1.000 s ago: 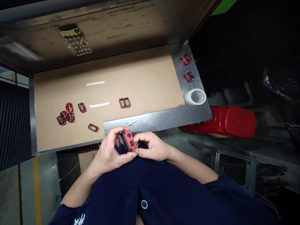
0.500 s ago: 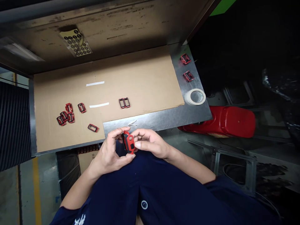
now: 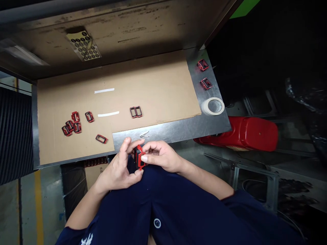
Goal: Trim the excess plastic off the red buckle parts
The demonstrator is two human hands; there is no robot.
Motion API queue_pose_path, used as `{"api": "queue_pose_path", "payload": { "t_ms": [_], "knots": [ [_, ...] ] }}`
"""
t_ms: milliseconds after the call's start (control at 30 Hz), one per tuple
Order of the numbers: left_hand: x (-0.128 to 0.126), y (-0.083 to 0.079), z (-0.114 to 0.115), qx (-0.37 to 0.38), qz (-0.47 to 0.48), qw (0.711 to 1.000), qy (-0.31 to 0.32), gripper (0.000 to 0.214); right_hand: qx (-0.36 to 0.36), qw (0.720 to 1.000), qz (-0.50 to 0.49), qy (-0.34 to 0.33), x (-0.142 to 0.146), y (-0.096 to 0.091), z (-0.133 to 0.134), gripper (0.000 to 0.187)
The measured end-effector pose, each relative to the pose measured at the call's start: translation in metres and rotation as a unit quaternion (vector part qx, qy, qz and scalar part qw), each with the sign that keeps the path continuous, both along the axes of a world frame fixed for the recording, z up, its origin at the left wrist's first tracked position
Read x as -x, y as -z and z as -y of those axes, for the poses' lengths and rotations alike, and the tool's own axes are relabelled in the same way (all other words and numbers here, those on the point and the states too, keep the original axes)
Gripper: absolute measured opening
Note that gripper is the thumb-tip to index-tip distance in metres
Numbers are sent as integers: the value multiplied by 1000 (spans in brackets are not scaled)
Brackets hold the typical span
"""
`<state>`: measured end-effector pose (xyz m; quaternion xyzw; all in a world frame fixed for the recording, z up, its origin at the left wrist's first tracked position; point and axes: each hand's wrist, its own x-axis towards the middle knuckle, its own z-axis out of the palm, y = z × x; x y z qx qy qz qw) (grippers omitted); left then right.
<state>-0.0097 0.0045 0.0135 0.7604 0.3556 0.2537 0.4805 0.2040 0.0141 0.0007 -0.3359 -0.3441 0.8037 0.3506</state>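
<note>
A small red plastic frame with a black rim (image 3: 139, 159) is held between my two hands, in front of my body and just off the table's near edge. My left hand (image 3: 122, 166) grips it at its top and bottom ends between fingers and thumb. On its right side, my right hand (image 3: 162, 157) pinches it, with the thumb across the red face and the fingertips partly hidden behind. Tweezers (image 3: 144, 134) lie on the bare metal strip just beyond my hands. Two similar frames (image 3: 135, 112) stand side by side on the cardboard sheet (image 3: 158, 85).
Several more red-and-black frames (image 3: 77, 127) lie at the cardboard's left. Two others (image 3: 206, 83) and a tape roll (image 3: 214, 106) sit on the metal at right. A sticker sheet (image 3: 84, 46) is on the back panel. A red stool (image 3: 259, 133) stands beyond the table's right end.
The held frame has turned slightly, its red face now more covered by my right thumb. My left fingers have shifted, one now lifted away. The things on the table have not moved.
</note>
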Motion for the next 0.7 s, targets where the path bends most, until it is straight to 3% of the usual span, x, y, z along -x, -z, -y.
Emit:
{"api": "queue_pose_path", "payload": {
  "t_ms": [267,467,533,667,700],
  "knots": [
    [5,8,1,57,10,998,7,110,-15,999,30,15,0,-3,1,25],
    [10,9,-2,92,-25,995,2,97,-107,986,118,40,-3,-5,0,19],
    [10,11,-3,100,3,994,-33,76,-159,974,154,51,-4,-5,-1,14],
    [8,14,-7,75,28,978,-192,21,-270,944,169,81,-4,-4,-2,7],
    [7,14,-7,67,17,973,-220,21,-292,937,170,89,-4,-4,-2,6]
  ]
}}
